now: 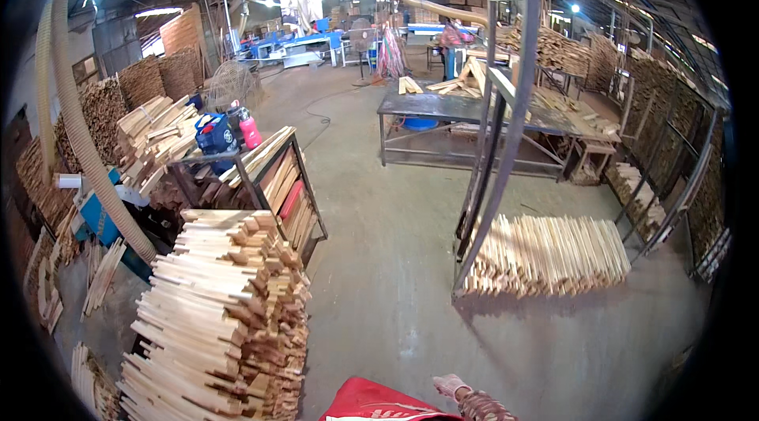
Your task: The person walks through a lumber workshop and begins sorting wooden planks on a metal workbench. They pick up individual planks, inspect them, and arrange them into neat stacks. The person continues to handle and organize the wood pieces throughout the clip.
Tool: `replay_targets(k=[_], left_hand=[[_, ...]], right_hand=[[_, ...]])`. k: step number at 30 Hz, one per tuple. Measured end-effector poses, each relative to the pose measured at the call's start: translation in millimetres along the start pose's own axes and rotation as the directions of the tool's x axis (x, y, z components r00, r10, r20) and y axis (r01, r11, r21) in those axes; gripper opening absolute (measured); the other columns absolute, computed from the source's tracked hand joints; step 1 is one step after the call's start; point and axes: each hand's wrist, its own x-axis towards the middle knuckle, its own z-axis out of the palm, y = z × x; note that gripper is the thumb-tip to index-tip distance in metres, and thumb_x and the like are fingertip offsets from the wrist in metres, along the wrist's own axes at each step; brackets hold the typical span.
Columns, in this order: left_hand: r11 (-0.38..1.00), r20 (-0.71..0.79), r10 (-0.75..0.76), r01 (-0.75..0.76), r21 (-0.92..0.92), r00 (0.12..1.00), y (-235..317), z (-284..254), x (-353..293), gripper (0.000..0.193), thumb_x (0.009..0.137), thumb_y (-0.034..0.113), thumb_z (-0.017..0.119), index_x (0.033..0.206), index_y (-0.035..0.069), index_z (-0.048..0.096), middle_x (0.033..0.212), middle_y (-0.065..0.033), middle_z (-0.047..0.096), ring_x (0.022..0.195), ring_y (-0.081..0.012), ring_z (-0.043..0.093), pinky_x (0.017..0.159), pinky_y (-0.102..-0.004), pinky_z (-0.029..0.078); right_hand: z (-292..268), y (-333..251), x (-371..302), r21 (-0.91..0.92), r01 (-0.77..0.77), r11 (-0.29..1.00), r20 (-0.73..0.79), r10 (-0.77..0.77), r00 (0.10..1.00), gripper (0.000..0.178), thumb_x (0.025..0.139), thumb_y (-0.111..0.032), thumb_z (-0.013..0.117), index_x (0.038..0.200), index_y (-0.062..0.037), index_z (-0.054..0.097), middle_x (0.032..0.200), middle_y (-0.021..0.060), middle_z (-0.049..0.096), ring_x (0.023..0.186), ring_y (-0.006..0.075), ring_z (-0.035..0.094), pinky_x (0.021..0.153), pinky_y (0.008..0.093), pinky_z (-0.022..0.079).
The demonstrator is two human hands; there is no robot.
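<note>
My right hand [450, 386], in a pale pinkish glove below a patterned sleeve, shows low in the view, beside the red cloth [375, 399] of what looks like my own garment. Its fingers point left and seem loosely stretched; nothing shows in them. It hangs over the grey floor, touching no wood. My left hand is out of view. Left of me, nearest, lies a tall stack of pale wooden strips [198, 302] with uneven ends. To the right, a dark upright metal frame [514, 105] stands at a low row of wooden strips [549, 255].
A metal rack [265, 176] with boards stands beyond the left stack; a blue bag [213, 135] and pink bottle [250, 130] sit at it. A dark worktable [451, 107] bears wood pieces. A ribbed hose [87, 120] hangs left. Concrete floor [371, 263] runs between the stacks.
</note>
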Motion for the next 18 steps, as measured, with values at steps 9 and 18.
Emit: replay_targets(k=[9, 18], left_hand=[[0.993, 0.016, -0.113, 0.112, 0.029, 0.993, 109, -112, 174, 0.014, 0.079, 0.012, 0.064, 0.094, 0.010, 0.065, 0.081, -0.0131, 0.065, 0.076, -0.0346, 0.065, 0.067, -0.0470, 0.052], [0.895, -0.226, 0.285, -0.174, 0.410, 0.932, 357, -339, 464, 0.015, 0.082, 0.013, 0.062, 0.095, 0.010, 0.067, 0.082, -0.0154, 0.067, 0.078, -0.0352, 0.066, 0.070, -0.0479, 0.053]], right_hand=[[-107, -165, 195, -0.108, 0.026, 0.994, 0.058, -0.019, 0.998, 0.048, 0.087, -0.046, 0.047, 0.085, -0.0049, 0.072, 0.086, 0.0182, 0.071, 0.082, 0.0302, 0.068, 0.075, 0.0420, 0.051], [-196, -282, 300, 0.338, -0.096, 0.936, 0.028, 0.092, 0.995, 0.036, 0.096, -0.035, 0.047, 0.109, -0.0123, 0.071, 0.104, 0.0195, 0.072, 0.099, 0.0378, 0.068, 0.081, 0.0439, 0.054]])
